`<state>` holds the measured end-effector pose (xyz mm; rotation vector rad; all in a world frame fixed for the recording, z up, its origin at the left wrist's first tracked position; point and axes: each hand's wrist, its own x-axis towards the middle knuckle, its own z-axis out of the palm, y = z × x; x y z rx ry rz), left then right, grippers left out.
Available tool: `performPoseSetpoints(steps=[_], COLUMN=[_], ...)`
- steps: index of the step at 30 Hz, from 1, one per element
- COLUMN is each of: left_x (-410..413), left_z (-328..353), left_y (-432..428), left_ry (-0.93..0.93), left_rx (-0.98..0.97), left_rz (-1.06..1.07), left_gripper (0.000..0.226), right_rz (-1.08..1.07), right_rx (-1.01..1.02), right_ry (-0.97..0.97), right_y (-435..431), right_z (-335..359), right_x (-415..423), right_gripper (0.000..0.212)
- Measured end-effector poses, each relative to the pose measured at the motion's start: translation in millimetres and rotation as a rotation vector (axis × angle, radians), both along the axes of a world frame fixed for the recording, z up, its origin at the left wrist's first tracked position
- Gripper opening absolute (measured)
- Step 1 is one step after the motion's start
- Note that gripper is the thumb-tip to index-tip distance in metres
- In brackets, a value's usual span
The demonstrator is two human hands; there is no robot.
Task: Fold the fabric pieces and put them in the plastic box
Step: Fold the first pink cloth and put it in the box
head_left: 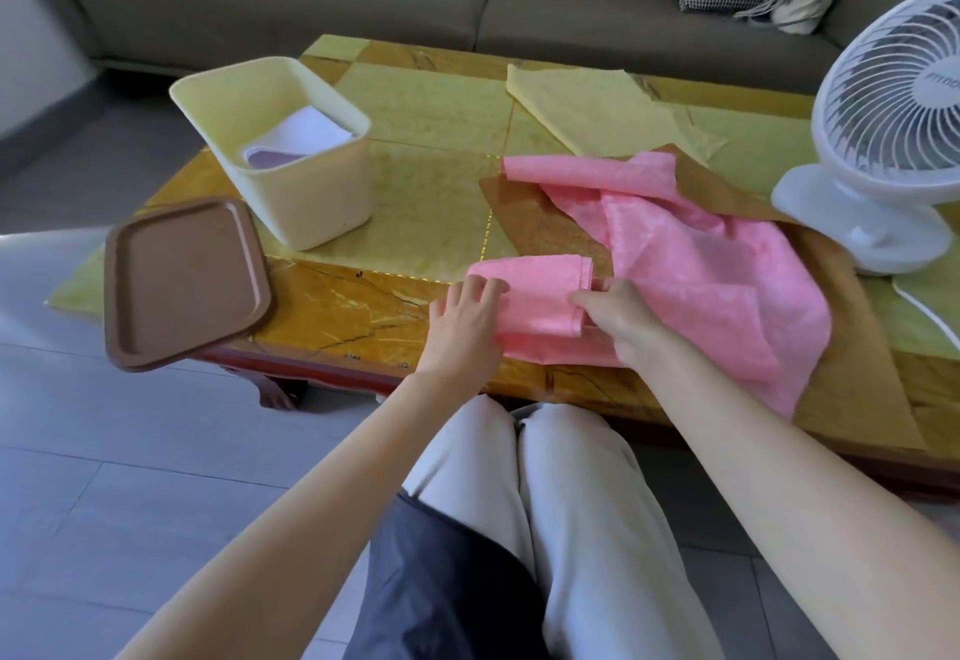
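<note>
Left hand [470, 316] flat, released, pressing thin pink fabric sheet [691, 270]; right hand [621, 319] pinching fold. Align edges, smooth rightward before next fold.

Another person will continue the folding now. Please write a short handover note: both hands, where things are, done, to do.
Left hand: open, fingers flat on the folded end of the pink fabric piece.
Right hand: pinches the edge of that fold.
The rest of the pink piece lies crumpled on a flat brown fabric sheet.
Done: one folded pale lilac fabric lies in the cream plastic box; the brown plastic lid lies beside it.
To do: finish the pink piece, fold the brown sheet and the pale yellow fabric piece at the far side, box them all.
</note>
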<state>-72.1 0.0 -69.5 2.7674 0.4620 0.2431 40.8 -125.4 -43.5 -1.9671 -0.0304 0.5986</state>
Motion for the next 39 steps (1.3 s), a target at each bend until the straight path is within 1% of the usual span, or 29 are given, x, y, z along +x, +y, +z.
performPoseSetpoints(steps=[2, 4, 7, 10, 14, 17, 21, 22, 24, 26, 27, 28, 30, 31, 32, 33, 34, 36, 37, 39], left_x=[1, 4, 7, 5, -2, -3, -3, -3, 0, 5, 8, 12, 19, 22, 25, 28, 31, 35, 36, 38], left_z=[-3, -4, -7, -13, -23, -28, -24, -21, -13, -6, -4, -2, -1, -1, -1, -1, 0, 3, 5, 15], left_y=[2, 0, -2, 3, 10, 13, 18, 19, 20, 21, 21, 21, 21, 21, 21, 20, 20, 18, 17, 16], left_ry=[0.001, -0.019, -0.048, -0.043, 0.051, 0.112, 0.152, 0.163, 0.169, 0.118, 0.088, 0.066, 0.054, 0.055, 0.058, 0.063, 0.068, 0.07, 0.058, 0.005], left_rx=[-0.017, -0.057, -0.097, 0.017, 0.185, 0.206, 0.189, 0.146, -0.04, -0.256, -0.321, -0.355, -0.38, -0.39, -0.412, -0.458, -0.518, -0.624, -0.654, -0.669], left_rz=[0.052, 0.099, 0.102, 0.058, -0.075, -0.133, -0.164, -0.172, -0.163, -0.115, -0.079, -0.038, 0.046, 0.082, 0.119, 0.161, 0.211, 0.295, 0.317, 0.314], left_gripper=[0.055, 0.055, 0.058, 0.062, 0.06, 0.057, 0.051, 0.051, 0.051, 0.048, 0.045, 0.042, 0.038, 0.039, 0.042, 0.045, 0.047, 0.046, 0.043, 0.039], right_rz=[-0.002, 0.011, 0.051, 0.058, 0.073, 0.1, 0.126, 0.134, 0.13, 0.092, 0.076, 0.075, 0.13, 0.165, 0.215, 0.283, 0.359, 0.475, 0.498, 0.507], right_rx=[-0.062, -0.131, -0.262, -0.386, -0.424, -0.4, -0.391, -0.403, -0.421, -0.403, -0.409, -0.449, -0.581, -0.599, -0.583, -0.549, -0.518, -0.467, -0.454, -0.461], right_ry=[-0.061, -0.081, -0.089, -0.081, -0.155, -0.27, -0.32, -0.332, -0.357, -0.38, -0.407, -0.466, -0.689, -0.793, -0.855, -0.869, -0.838, -0.65, -0.566, -0.505], right_y=[-3, -5, -11, -19, -17, -16, -12, -11, -11, -10, -10, -11, -13, -14, -15, -16, -16, -17, -16, -11], right_z=[-2, -7, -17, -25, -32, -37, -40, -41, -41, -40, -39, -39, -38, -37, -36, -37, -37, -38, -38, -38], right_x=[7, 11, 11, 12, 11, 9, 11, 12, 12, 8, 5, 3, -4, -7, -10, -14, -18, -27, -29, -31], right_gripper=[0.025, 0.028, 0.033, 0.044, 0.052, 0.051, 0.05, 0.049, 0.046, 0.044, 0.045, 0.047, 0.053, 0.054, 0.053, 0.051, 0.05, 0.051, 0.053, 0.053])
